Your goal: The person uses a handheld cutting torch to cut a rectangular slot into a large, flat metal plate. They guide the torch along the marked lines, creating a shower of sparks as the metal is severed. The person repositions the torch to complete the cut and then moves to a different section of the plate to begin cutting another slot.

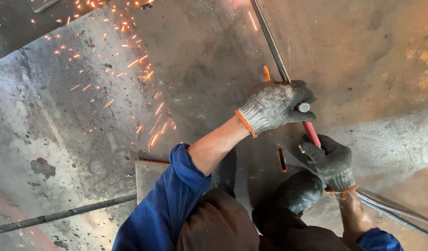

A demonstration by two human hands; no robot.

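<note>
Steel plate (pixel 84 116) is mid-cut: sparks (pixel 130 69) fly; left hand (pixel 274 104) grips the torch (pixel 311 128), right hand (pixel 332 160) clasps its red handle.

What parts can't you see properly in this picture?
- Head view: the source of the sparks lies past the top edge.
- Head view: the left hand covers where the thin metal rod meets the red handle.
- Head view: the right hand hides the handle's lower end.
- Head view: the cables run off the right edge.
</note>
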